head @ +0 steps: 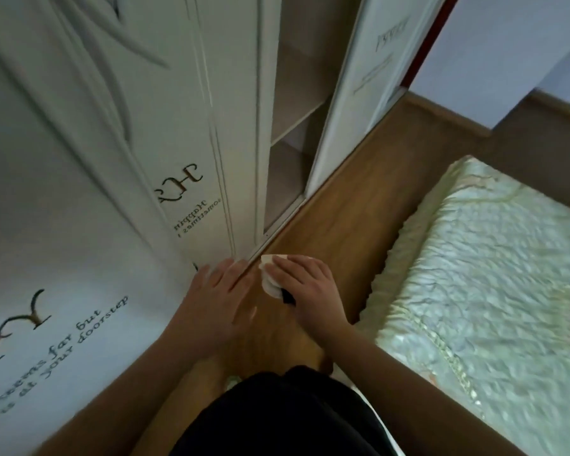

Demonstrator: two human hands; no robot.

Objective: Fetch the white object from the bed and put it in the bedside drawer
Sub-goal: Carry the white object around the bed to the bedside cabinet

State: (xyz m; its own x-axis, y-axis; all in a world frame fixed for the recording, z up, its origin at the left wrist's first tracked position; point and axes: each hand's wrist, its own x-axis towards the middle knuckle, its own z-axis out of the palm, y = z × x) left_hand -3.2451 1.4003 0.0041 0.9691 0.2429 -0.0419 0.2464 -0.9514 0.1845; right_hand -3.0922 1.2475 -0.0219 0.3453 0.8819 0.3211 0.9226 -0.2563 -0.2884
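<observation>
1. The right hand, just below the middle of the frame, is curled around a white object. The fingers lie over its top, and the object sticks out on the hand's left side.
2. A small black part shows at the object's lower end, under the thumb side of the hand. What it is cannot be told.
3. The left hand, just left of the right one, holds nothing. Its fingers are stretched out and loosely together, pointing towards the upper right, and the fingertips reach the bottom edge of the wardrobe. Whether they touch it cannot be told.
4. The two hands are near each other but apart, with wooden floor showing between them.
5. The wardrobe fills the left and upper left of the frame, white with lettering on its doors. One door at upper centre stands open, with bare shelves behind it.
6. The bed takes the right side, under a pale green quilted cover. The white object is clear of it, held over the floor between bed and wardrobe.
7. Dark clothing on the person shows at bottom centre.
</observation>
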